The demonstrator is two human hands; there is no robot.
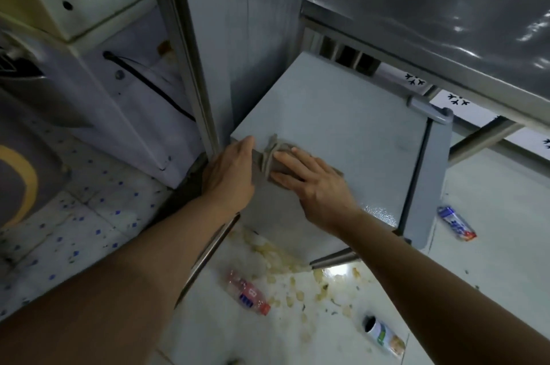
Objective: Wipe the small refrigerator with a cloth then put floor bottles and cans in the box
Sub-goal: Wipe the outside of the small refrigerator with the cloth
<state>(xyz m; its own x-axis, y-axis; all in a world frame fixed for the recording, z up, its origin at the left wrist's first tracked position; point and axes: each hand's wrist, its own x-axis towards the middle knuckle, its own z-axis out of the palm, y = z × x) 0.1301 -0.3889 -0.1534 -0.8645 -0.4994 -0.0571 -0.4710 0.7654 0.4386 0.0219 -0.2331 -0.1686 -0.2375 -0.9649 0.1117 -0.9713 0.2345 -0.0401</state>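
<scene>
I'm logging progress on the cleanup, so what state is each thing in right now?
small refrigerator: door shut, top being wiped.
cloth: crumpled, flat on the refrigerator top.
right hand: fingers straight, pressing the cloth.
left hand: at the refrigerator's left edge, fingers touching the cloth.
plastic bottle: lying on the floor.
open can: lying on the floor.
blue can: lying on the floor.

One head-worn camera, looking steeply down.

It sits above the person's forearms and faces forward and down onto the top of the small refrigerator (330, 114), which lies close beneath the lens. The wide angle also takes in the floor (491, 251) around it and the steel tabletop (446, 16) at upper right.
</scene>
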